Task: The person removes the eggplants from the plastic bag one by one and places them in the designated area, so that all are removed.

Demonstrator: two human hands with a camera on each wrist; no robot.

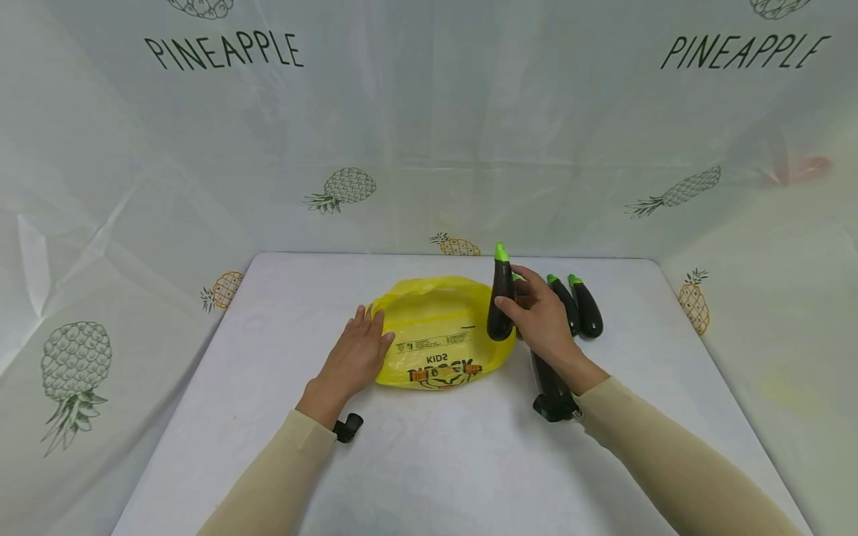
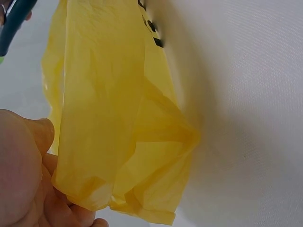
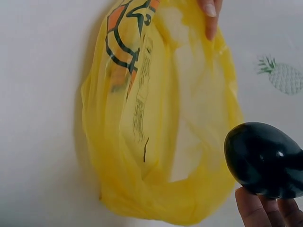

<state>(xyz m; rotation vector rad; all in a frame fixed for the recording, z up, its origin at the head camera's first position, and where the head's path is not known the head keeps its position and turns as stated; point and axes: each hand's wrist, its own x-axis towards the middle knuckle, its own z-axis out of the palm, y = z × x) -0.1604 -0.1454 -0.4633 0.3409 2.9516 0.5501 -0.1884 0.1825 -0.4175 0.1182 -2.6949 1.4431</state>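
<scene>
A yellow plastic bag (image 1: 429,327) with printed lettering lies with its mouth gaping on the white table (image 1: 429,461). My left hand (image 1: 355,350) holds the bag's left rim, its thumb and fingers right at the edge; the film hides part of the fingers in the left wrist view. With thumb and fingers my right hand (image 1: 543,316) grips a dark eggplant (image 1: 500,298), its green stem end pointing up. This eggplant overlaps the bag's right rim in the head view. Its rounded end (image 3: 258,158) shows large beside the bag in the right wrist view.
Two more eggplants, the nearer one (image 1: 566,301) and the outer one (image 1: 588,309), lie right of my right hand. Another green tip (image 1: 517,277) peeks out behind that hand. A pale pineapple-print sheet (image 1: 429,134) surrounds the table at the back and sides.
</scene>
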